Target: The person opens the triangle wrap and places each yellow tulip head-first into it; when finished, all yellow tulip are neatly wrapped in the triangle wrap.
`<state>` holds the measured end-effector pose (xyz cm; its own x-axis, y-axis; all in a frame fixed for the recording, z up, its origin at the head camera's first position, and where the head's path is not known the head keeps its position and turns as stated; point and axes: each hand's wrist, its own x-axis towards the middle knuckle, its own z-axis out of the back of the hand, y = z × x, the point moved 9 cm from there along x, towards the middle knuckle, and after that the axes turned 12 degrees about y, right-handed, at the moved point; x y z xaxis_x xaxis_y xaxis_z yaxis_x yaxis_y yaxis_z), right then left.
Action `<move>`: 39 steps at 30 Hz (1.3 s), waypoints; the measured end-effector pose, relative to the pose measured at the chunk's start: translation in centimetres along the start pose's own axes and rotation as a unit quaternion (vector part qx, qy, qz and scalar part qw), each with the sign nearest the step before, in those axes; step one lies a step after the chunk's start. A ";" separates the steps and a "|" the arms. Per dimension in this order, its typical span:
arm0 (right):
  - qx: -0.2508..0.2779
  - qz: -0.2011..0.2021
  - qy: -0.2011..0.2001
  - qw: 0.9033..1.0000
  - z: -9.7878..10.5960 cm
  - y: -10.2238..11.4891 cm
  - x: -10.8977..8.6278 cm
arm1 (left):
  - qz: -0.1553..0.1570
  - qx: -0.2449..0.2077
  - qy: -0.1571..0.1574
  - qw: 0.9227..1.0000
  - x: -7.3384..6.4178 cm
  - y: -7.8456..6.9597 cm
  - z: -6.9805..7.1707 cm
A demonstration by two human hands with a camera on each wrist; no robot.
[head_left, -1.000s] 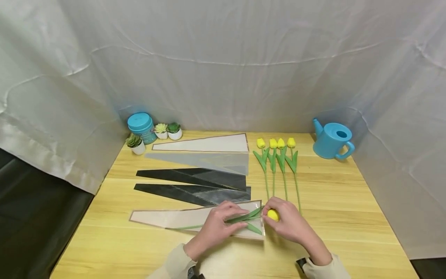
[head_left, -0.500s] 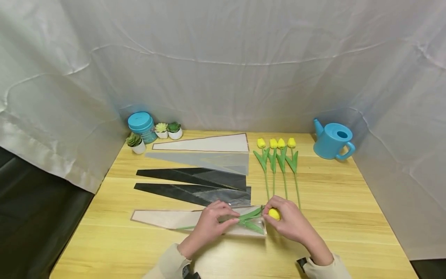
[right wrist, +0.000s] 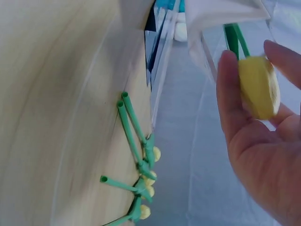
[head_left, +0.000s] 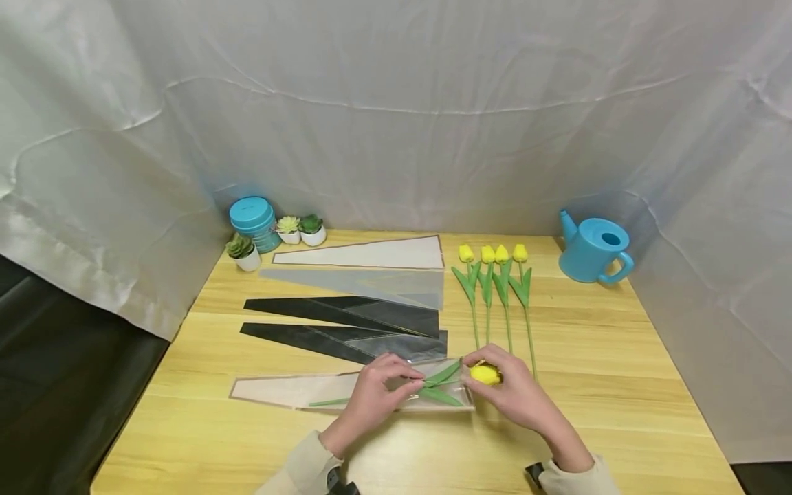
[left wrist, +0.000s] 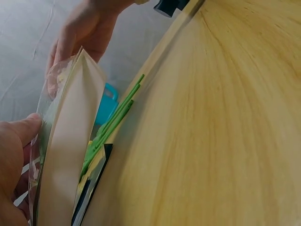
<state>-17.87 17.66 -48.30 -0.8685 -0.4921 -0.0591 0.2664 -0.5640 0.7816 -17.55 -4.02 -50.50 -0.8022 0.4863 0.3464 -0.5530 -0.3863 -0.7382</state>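
Note:
A pale, brown-edged flower sleeve [head_left: 272, 390] with a clear front sits at the table's near middle. Inside it lie the green stem and leaves of a yellow tulip [head_left: 485, 374]; its head sticks out past the wide right end. My left hand [head_left: 376, 392] grips the sleeve's middle, thumb and fingers apart across its front. In the left wrist view the sleeve [left wrist: 68, 141] stands raised off the table on edge. My right hand [head_left: 513, 388] holds the tulip by its head at the sleeve's mouth. The right wrist view has the yellow head [right wrist: 258, 87] between thumb and fingers.
Several yellow tulips [head_left: 502, 295] lie side by side behind my right hand. Behind the left hand are black sleeves [head_left: 346, 313], a grey sleeve [head_left: 371, 282] and a white sleeve [head_left: 371, 254]. A blue watering can [head_left: 594, 251], blue tub [head_left: 254, 220] and potted succulents [head_left: 312, 230] stand farther back.
My left hand has slid left along the sleeve, away from its wide end. The sleeve's wide end has tilted, and the tulip head has turned slightly in my right hand.

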 end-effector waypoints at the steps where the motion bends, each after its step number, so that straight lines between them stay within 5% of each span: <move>1: 0.030 0.004 0.009 0.999 0.0 -0.2 -0.2 | 0.001 -0.003 0.000 1.000 0.0 0.1 0.0; 5: 0.144 0.019 0.044 0.988 0.1 -1.0 -0.8 | 0.001 -0.013 -0.003 1.000 -0.1 0.1 0.2; 8: 0.182 0.016 0.046 0.982 0.3 -1.5 -1.1 | -0.004 -0.012 -0.008 1.000 -0.1 0.0 0.3; 17: 0.124 -0.007 -0.004 0.992 1.3 -2.1 -1.7 | -0.006 -0.016 -0.008 1.000 -0.2 -0.1 0.2; 29: 0.151 0.042 -0.012 0.988 1.3 -1.7 -1.7 | -0.003 -0.019 0.003 1.000 0.2 -0.4 0.2; 39: 0.138 0.033 -0.017 0.990 0.5 -1.5 -1.3 | -0.024 -0.018 -0.006 1.000 0.3 -0.9 0.1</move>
<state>-17.35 19.51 -49.12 -0.8679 -0.4964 0.0160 0.2032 -0.3256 0.9234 -17.27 -3.60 -49.68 -0.7775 0.4948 0.3882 -0.5824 -0.3334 -0.7414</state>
